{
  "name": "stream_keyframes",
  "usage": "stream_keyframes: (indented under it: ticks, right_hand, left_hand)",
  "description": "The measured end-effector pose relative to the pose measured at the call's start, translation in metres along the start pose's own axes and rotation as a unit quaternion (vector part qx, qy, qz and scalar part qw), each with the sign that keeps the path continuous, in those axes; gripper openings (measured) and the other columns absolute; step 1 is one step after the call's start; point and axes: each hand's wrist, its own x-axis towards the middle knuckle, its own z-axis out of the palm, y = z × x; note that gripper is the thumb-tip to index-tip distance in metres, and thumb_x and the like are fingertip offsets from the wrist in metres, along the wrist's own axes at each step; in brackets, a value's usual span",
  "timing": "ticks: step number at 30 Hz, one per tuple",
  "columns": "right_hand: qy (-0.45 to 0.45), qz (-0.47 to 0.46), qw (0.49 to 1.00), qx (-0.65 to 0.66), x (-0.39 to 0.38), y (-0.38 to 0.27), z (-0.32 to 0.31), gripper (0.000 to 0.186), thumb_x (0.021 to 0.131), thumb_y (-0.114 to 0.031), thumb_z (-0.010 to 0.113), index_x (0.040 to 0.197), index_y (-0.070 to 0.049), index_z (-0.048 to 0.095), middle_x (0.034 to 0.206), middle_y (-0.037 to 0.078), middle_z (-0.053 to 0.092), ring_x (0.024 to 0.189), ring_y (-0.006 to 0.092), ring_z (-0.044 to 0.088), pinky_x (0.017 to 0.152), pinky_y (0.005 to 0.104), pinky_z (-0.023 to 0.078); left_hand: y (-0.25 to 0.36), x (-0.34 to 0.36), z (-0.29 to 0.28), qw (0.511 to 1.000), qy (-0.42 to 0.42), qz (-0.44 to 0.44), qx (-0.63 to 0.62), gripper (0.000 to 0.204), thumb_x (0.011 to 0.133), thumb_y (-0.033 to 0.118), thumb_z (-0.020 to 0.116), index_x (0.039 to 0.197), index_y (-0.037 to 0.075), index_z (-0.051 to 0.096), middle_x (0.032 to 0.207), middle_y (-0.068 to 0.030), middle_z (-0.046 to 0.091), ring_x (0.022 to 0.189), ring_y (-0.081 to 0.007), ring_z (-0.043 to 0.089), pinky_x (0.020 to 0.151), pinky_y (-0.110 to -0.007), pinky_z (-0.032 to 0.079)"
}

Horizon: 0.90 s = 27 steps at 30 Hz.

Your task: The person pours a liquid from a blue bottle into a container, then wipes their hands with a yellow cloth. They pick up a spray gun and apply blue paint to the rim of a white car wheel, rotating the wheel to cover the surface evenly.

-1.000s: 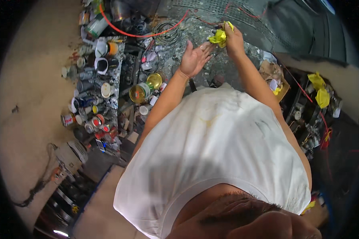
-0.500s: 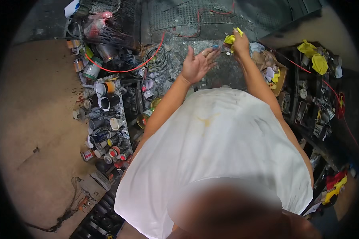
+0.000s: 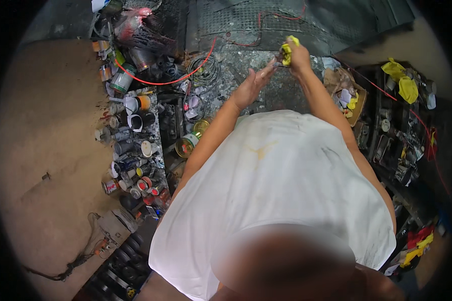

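Note:
My right hand [image 3: 300, 59], at the upper middle, grips a crumpled yellow cloth [image 3: 287, 50]. My left hand [image 3: 252, 86] is just left of it, fingers stretched out and angled up toward the cloth; its fingertips are at or very near the cloth's lower edge, and whether they touch is unclear. Beneath both hands lies a paint-splattered grey work surface [image 3: 269, 104]. A coil of grey hose or wire [image 3: 203, 70] lies on it left of my hands, and a box of crumpled paper and rags [image 3: 344, 93] sits to the right.
Crowded paint cans and cups [image 3: 135, 120] line the left ledge beside a beige floor [image 3: 45, 130]. A red hose [image 3: 155, 82] loops at upper left. Dark shelving [image 3: 386, 145] with yellow cloths [image 3: 407, 88] stands right. A dark mat [image 3: 226, 22] spans the top.
My left hand has turned from palm showing to more edge-on, its fingertips nearer the cloth. My right hand still grips the cloth. The whole view has shifted since a second ago.

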Motion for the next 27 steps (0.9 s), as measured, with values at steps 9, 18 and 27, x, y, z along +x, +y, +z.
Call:
stream_keyframes:
  ticks: [9, 18, 27]
  right_hand:
    - [-0.057, -0.191, 0.943, -0.265, -0.004, 0.033, 0.031, 0.018, 0.095, -0.02, 0.061, 0.102, -0.003, 0.062, 0.083, 0.005, 0.063, 0.073, 0.0126, 0.059, 0.067, 0.0272, 0.047]
    - [-0.25, 0.054, 0.937, 0.236, -0.033, -0.015, 0.045, 0.044, 0.103, -0.027, 0.031, 0.127, 0.002, 0.054, 0.115, 0.016, 0.063, 0.104, 0.0268, 0.062, 0.093, 0.0404, 0.05]
    - [-0.096, -0.017, 0.991, 0.094, -0.032, -0.015, 0.027, 0.035, 0.102, -0.025, 0.045, 0.129, -0.004, 0.056, 0.119, 0.007, 0.064, 0.109, 0.019, 0.06, 0.098, 0.0387, 0.043]
  left_hand:
    - [-0.025, -0.009, -0.001, 0.994, 0.107, 0.012, -0.023, 0.09, 0.094, 0.07, 0.02, 0.152, 0.001, 0.02, 0.159, -0.0121, 0.021, 0.145, -0.0278, 0.023, 0.119, -0.043, 0.013]
    - [0.013, 0.009, 0.004, 0.942, 0.322, -0.005, 0.099, 0.06, 0.097, 0.026, 0.058, 0.146, 0.002, 0.034, 0.14, -0.015, 0.048, 0.115, -0.017, 0.054, 0.095, -0.031, 0.044]
    - [0.0, 0.011, -0.045, 0.854, 0.458, 0.115, 0.217, 0.031, 0.079, 0.003, 0.062, 0.109, -0.002, 0.068, 0.101, -0.0128, 0.069, 0.093, -0.0196, 0.065, 0.084, -0.031, 0.05]
